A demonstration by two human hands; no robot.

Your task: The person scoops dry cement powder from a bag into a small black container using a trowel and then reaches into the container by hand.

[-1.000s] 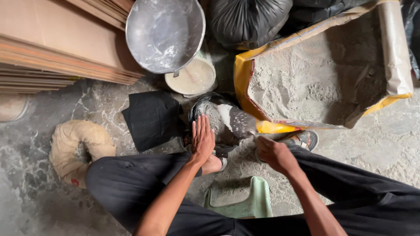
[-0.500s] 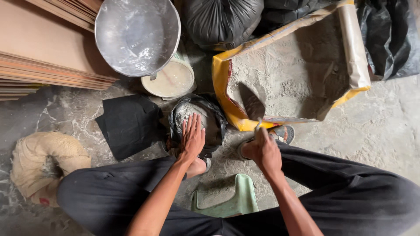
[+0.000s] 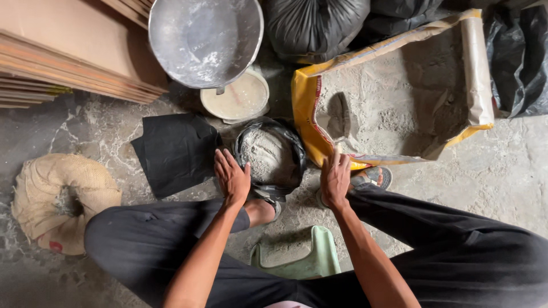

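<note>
1. Left hand [image 3: 232,178]: fingers spread flat, resting on the left rim of the small black plastic bag [image 3: 268,157].
2. Small black plastic bag: open, part-filled with grey powder, on the floor between the feet, touching the yellow sack [image 3: 305,108].
3. Right hand [image 3: 335,178]: closed around a scoop handle; scoop [image 3: 338,122] blade lies inside the sack mouth.
4. Yellow sack: lying open, grey powder inside, right of the bag.
5. Black sheet [image 3: 176,151]: flat, just left of the bag.
6. Metal basin [image 3: 205,40] above a white bucket [image 3: 235,97].
7. Burlap ring [image 3: 60,197]: far left, bare concrete around it.
8. Green stool [image 3: 302,259]: under the person.
</note>
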